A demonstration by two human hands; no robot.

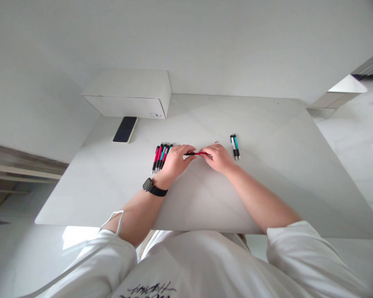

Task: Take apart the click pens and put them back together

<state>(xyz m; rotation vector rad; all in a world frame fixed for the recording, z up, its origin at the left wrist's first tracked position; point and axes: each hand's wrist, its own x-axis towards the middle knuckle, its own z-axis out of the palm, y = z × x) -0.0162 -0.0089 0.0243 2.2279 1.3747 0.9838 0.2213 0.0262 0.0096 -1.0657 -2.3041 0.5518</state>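
Observation:
A red and black pen lies level between my two hands, above the table. My left hand pinches its black end, and my right hand grips the red part from the other side. Just left of my left hand, several red, teal and black pens lie side by side, partly hidden by that hand. To the right of my right hand lie a white and black pen and a teal and black pen. A small pinkish tip shows behind my right hand; its kind is unclear.
A white box stands at the back left of the white table, against the wall. In front of it lies a dark-screened phone. A white cable runs along my left sleeve.

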